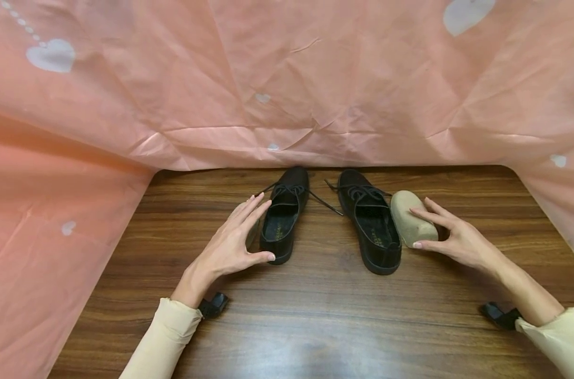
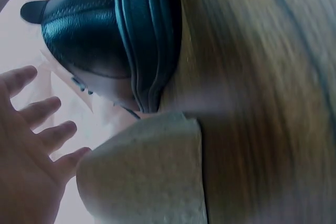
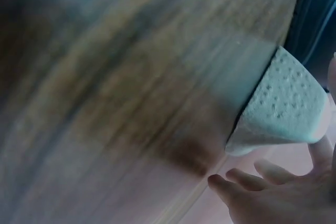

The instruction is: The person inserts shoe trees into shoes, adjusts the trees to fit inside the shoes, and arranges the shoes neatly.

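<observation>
Two black lace-up shoes stand on the wooden table, toes toward the back: the left shoe and the right shoe. A beige moulded shoe insert lies against the right shoe's outer side. My right hand is at this insert, fingers and thumb spread around its outer edge. Beside the left shoe lies a second beige insert, mostly hidden behind my left hand in the head view. That hand has its fingers extended, with the thumb near the shoe's heel.
A pink cloth with pale hearts hangs behind the table and down both sides. Loose laces stick out from both shoes, one lace reaching into the gap between them. Each wrist wears a black camera mount.
</observation>
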A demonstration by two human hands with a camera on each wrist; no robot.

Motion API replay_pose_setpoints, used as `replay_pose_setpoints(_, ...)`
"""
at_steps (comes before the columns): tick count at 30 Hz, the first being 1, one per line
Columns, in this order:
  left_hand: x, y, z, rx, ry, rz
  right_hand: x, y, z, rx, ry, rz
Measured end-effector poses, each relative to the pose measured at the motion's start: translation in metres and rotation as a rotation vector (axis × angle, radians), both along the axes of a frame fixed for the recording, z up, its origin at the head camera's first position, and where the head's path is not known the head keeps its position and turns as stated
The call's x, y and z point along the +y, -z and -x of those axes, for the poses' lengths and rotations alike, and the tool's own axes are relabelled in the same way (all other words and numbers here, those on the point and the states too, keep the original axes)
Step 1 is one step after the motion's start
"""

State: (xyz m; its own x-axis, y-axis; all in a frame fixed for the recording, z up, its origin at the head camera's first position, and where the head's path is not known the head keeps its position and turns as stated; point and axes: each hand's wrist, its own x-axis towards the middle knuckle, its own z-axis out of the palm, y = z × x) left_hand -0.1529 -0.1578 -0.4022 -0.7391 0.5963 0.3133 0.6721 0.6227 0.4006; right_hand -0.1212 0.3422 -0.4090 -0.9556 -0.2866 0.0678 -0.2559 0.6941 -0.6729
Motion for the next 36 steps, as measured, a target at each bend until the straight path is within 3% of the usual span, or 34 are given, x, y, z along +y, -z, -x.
replay_pose_setpoints(4, 0.005, 0.002, -0.002, 0.041, 0.029, 0.005, -0.002, 0.002, 0.001, -0.016, 0.003, 0.002)
replay_pose_setpoints(13, 0.015, 0.004, -0.004, 0.024, 0.056, -0.003, 0.001, 0.004, 0.003, -0.026, 0.0, -0.005)
replay_pose_setpoints(36, 0.042, -0.006, 0.003, 0.075, 0.157, -0.031, 0.002, -0.004, 0.0, -0.006, 0.053, 0.0)
